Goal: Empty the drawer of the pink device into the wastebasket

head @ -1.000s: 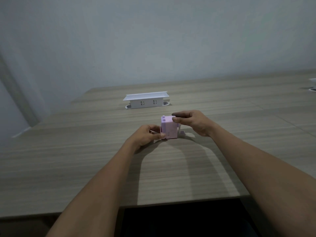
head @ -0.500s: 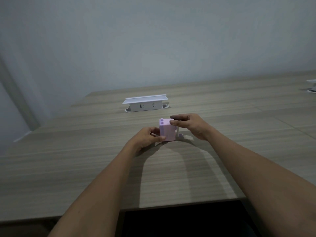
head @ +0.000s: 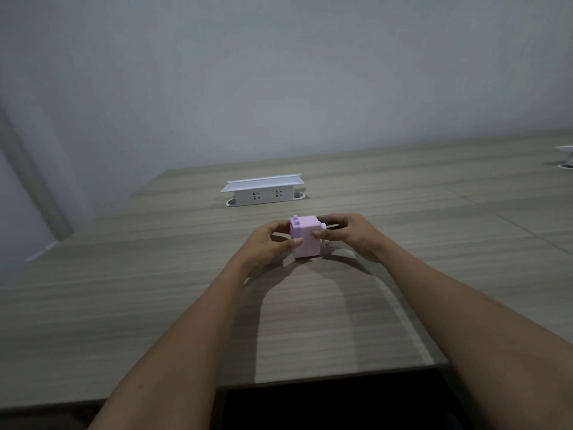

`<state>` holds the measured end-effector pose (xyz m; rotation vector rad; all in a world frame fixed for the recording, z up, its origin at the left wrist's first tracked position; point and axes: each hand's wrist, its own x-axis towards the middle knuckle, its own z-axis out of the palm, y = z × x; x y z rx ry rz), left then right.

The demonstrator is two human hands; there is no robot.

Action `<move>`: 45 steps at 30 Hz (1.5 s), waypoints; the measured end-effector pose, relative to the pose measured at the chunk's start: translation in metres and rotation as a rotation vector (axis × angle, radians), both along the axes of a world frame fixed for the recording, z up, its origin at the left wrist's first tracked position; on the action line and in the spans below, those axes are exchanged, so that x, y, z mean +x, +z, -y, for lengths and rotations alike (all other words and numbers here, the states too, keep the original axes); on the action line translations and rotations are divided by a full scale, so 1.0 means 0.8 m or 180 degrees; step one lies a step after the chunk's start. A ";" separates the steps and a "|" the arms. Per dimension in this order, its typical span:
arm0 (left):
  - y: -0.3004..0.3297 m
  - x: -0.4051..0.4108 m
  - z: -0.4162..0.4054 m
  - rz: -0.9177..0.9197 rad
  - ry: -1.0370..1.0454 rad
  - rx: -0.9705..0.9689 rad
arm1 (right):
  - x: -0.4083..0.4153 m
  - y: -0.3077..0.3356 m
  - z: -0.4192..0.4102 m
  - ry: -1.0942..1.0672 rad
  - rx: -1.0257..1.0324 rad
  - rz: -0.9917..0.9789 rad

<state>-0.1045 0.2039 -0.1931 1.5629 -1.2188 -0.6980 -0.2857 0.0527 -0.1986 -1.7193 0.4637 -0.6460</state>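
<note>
A small pink box-shaped device (head: 305, 237) with two little studs on its top left corner stands on the wooden table (head: 124, 305). My left hand (head: 269, 243) grips its left side, thumb on the front face. My right hand (head: 350, 235) holds its right side, thumb on the front and fingers behind, near a white knob sticking out to the right. I cannot make out the drawer. No wastebasket is in view.
A white pop-up socket box (head: 262, 192) rises from the table behind the device. Another white fitting (head: 566, 158) shows at the far right edge. The table's front edge runs below my forearms, with a dark gap under it.
Both hands have shifted their hold: the right hand came off the top to the right side, and the left hand closed further around the left side. The device has barely moved.
</note>
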 end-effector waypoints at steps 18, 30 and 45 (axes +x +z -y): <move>0.050 0.052 0.201 0.0493 0.0048 -0.0113 | 0.054 0.054 0.165 -0.0374 -0.0414 0.0010; 0.001 0.094 0.300 0.0189 0.0036 0.0107 | 0.106 0.001 0.253 -0.0515 -0.0372 -0.0106; 0.025 0.078 0.218 0.0716 0.0693 0.0388 | 0.082 0.008 0.200 -0.1553 -0.1251 -0.0273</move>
